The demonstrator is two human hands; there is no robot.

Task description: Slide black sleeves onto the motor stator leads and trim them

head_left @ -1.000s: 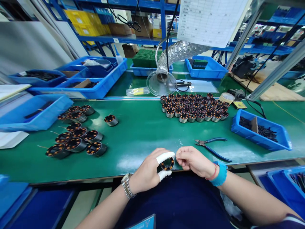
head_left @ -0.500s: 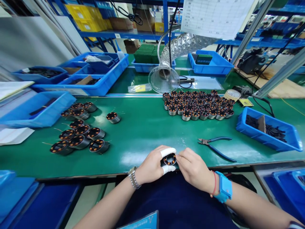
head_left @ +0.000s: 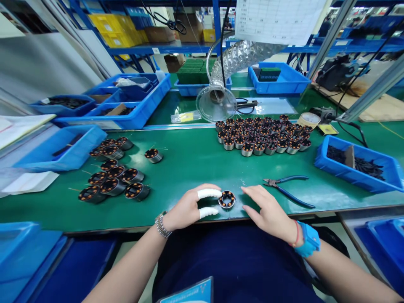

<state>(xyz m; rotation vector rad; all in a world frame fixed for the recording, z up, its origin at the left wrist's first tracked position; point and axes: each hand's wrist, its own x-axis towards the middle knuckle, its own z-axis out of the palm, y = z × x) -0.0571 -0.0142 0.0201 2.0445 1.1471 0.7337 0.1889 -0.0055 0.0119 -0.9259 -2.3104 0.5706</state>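
A motor stator [head_left: 227, 200], a metal ring with copper windings, rests on the green table near its front edge, between my hands. My left hand [head_left: 192, 206], with white covers on thumb and forefinger, is open just left of the stator; its fingertips lie close to the rim, and whether they touch it I cannot tell. To the right, my right hand [head_left: 263, 208] is open and apart from the stator, fingers spread and holding nothing. Cutting pliers [head_left: 288, 189] with blue handles lie farther right, jaws toward the left.
Several stators with loose wires [head_left: 113, 181] stand at the left, and a lone stator [head_left: 153, 155] sits nearby. A dense group of stators [head_left: 260, 135] fills the back right. A blue bin [head_left: 362, 181] holds black parts. Behind stands a clear fume funnel [head_left: 216, 105].
Both hands have let go of the stator, which now sits on the table. My left hand has drawn left and my right hand right, fingers opened.
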